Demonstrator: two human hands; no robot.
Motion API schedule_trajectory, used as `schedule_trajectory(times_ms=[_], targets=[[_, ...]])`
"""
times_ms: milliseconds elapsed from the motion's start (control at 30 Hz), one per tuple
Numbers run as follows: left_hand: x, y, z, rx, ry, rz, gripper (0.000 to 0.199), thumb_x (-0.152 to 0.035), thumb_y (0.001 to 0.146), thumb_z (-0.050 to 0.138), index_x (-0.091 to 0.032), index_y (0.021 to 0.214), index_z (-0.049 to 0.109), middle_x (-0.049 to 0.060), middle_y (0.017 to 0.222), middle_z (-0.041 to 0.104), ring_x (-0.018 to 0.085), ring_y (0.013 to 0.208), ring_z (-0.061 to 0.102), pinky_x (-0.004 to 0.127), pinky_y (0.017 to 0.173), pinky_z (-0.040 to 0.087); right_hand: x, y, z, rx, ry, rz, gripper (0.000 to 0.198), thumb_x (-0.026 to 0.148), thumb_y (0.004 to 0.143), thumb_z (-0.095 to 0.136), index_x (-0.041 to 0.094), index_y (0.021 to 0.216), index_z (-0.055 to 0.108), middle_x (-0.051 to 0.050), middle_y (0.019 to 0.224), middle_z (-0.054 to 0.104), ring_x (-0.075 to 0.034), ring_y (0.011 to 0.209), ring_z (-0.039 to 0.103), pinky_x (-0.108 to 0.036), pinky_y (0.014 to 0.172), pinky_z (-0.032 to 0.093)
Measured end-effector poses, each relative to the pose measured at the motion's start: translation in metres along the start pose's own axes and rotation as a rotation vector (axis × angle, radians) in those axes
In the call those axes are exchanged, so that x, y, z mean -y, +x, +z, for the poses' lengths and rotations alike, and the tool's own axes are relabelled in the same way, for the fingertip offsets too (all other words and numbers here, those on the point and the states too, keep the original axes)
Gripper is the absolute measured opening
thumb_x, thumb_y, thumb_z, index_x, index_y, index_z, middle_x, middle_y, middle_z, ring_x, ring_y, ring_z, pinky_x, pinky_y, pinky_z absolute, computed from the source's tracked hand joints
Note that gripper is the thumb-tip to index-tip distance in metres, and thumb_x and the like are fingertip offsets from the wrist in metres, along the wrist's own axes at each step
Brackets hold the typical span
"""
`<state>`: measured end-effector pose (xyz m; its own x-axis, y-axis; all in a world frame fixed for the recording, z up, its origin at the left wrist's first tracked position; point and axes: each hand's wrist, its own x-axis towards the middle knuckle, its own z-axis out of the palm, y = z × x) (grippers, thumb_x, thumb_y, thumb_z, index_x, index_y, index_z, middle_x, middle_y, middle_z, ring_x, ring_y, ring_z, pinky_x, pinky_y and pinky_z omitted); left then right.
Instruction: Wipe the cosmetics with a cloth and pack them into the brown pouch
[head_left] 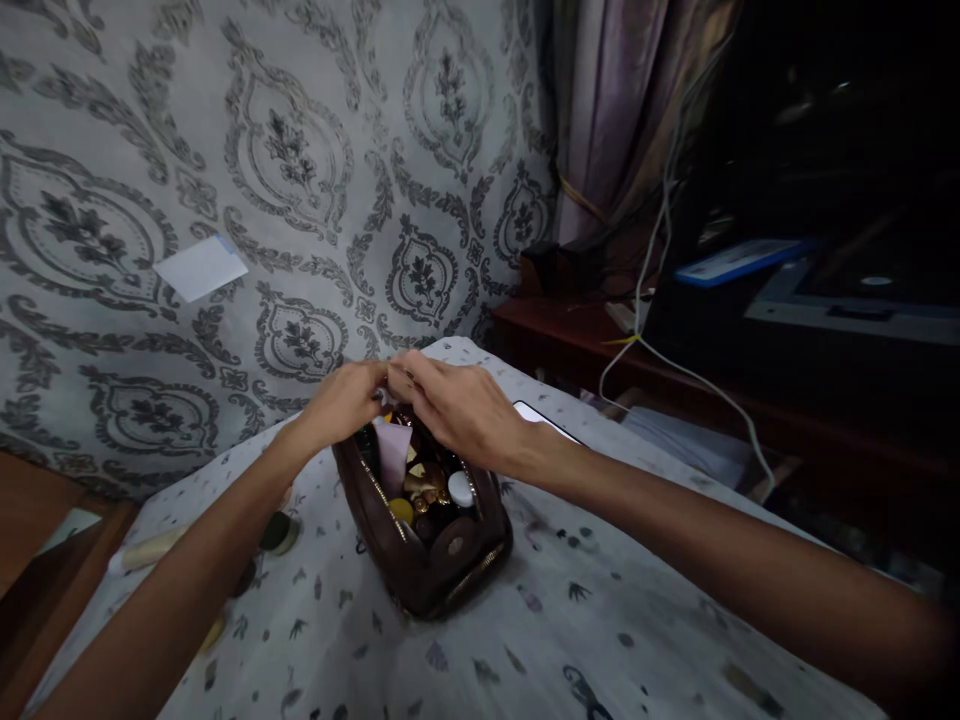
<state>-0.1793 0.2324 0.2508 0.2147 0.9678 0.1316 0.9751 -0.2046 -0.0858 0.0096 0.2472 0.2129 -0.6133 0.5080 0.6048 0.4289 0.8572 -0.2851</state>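
Note:
A dark brown zippered cosmetic bag [386, 560] stands on the patterned white cloth, its top unzipped. Inside it show a pale pink tube [393, 455], a white round cap [460, 489], a yellow round lid [401, 512] and several gold-coloured items. My left hand [349, 400] is at the bag's far end, fingers closed in a pinch. Against its fingertips rests my right hand [469, 410], which reaches over the bag's far right side with its fingers curled. Whatever lies between the fingers of both hands is hidden.
Behind my left forearm lie a pale tube [154, 550] and a dark-lidded jar [278, 533]. A lit phone [546, 420] lies beyond my right wrist. A white cable [694, 375] hangs by the dark red shelf [555, 325] at right. Patterned wallpaper backs the cloth.

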Motion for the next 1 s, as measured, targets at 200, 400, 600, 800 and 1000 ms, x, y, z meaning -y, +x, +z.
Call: schedule_trajectory(times_ms=[200, 400, 600, 800, 1000], targets=[[-0.007, -0.001, 0.001, 0.058, 0.053, 0.031, 0.036, -0.023, 0.083, 0.058, -0.03, 0.118, 0.065, 0.004, 0.101, 0.074, 0.025, 0.1, 0.067, 0.03, 0.082, 0.048, 0.003, -0.016, -0.004, 0.101, -0.188, -0.058, 0.026, 0.011, 0.093, 0.048, 0.019, 0.115, 0.058, -0.007, 0.099, 0.07, -0.021, 0.087, 0.06, -0.03, 0.066, 0.035], [-0.005, 0.0, 0.006, 0.072, 0.064, 0.039, 0.031, -0.029, 0.086, 0.059, -0.027, 0.117, 0.063, 0.006, 0.1, 0.072, 0.027, 0.099, 0.065, 0.034, 0.083, 0.048, 0.001, -0.026, -0.001, 0.114, -0.249, -0.092, 0.03, 0.006, 0.091, 0.05, 0.017, 0.118, 0.06, -0.008, 0.097, 0.067, -0.022, 0.088, 0.056, -0.032, 0.073, 0.038], [0.0, 0.005, 0.011, 0.105, 0.016, 0.0, 0.023, -0.029, 0.082, 0.063, -0.023, 0.104, 0.067, 0.008, 0.104, 0.071, 0.026, 0.102, 0.065, 0.032, 0.085, 0.049, 0.002, -0.026, 0.0, 0.096, -0.262, -0.12, 0.027, 0.007, 0.093, 0.049, 0.015, 0.116, 0.061, -0.009, 0.094, 0.065, -0.023, 0.084, 0.054, -0.035, 0.074, 0.039], [0.007, 0.009, 0.01, 0.159, -0.002, 0.01, 0.027, -0.03, 0.082, 0.058, -0.021, 0.105, 0.069, 0.009, 0.1, 0.072, 0.026, 0.1, 0.065, 0.032, 0.084, 0.049, -0.006, -0.025, 0.003, 0.017, -0.155, -0.067, 0.013, 0.017, 0.097, 0.048, 0.017, 0.096, 0.061, -0.009, 0.09, 0.065, -0.022, 0.086, 0.055, -0.032, 0.075, 0.039], [0.016, 0.008, 0.013, 0.113, -0.09, 0.04, 0.028, -0.023, 0.083, 0.052, -0.021, 0.104, 0.07, 0.006, 0.101, 0.072, 0.022, 0.099, 0.064, 0.03, 0.088, 0.049, -0.012, -0.029, 0.003, -0.008, -0.076, -0.068, 0.011, 0.018, 0.097, 0.049, 0.017, 0.097, 0.06, -0.008, 0.088, 0.065, -0.021, 0.082, 0.055, -0.031, 0.072, 0.04]])
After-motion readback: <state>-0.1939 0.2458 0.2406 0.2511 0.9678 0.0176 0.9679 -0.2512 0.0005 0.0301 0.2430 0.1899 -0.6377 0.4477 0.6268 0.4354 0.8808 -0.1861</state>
